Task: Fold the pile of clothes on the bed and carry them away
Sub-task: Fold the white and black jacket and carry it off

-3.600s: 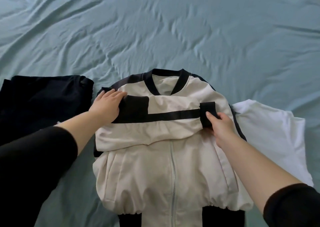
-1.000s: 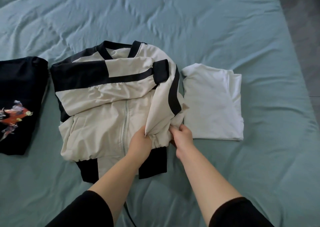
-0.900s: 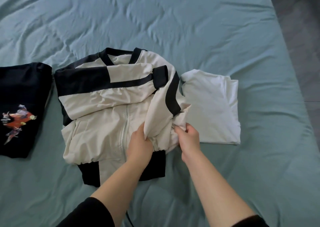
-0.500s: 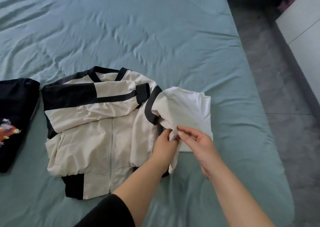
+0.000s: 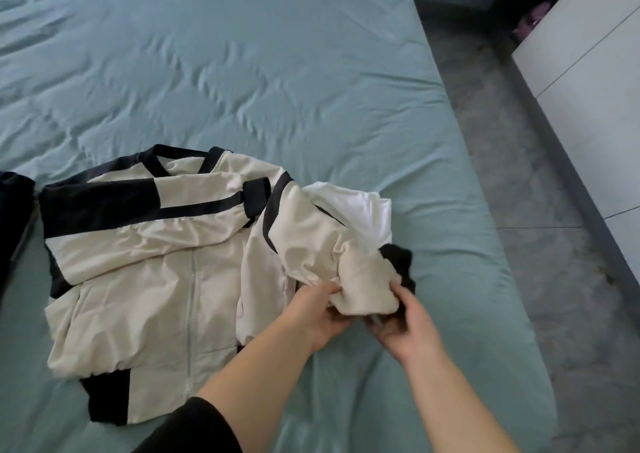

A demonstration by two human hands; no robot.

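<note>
A cream jacket with black stripes [image 5: 149, 279] lies front up on the teal bed [image 5: 242, 72], one sleeve folded across its chest. Its other sleeve is pulled out to the right over a folded white shirt [image 5: 363, 207], and the black cuff [image 5: 398, 262] hangs at the sleeve's end. My left hand [image 5: 318, 310] grips the bunched cream sleeve from the left. My right hand [image 5: 405, 321] grips the same sleeve end from the right, just below the cuff. A dark garment [image 5: 14, 217] shows at the left edge.
The bed's right edge runs diagonally beside a grey floor [image 5: 519, 175]. A white cabinet [image 5: 595, 72] stands at the far right. A wide stretch of wrinkled sheet lies beyond the clothes.
The jacket's right sleeve has been lifted from the body and drawn out rightwards over the white shirt. Both hands moved right with it, and the view has turned right.
</note>
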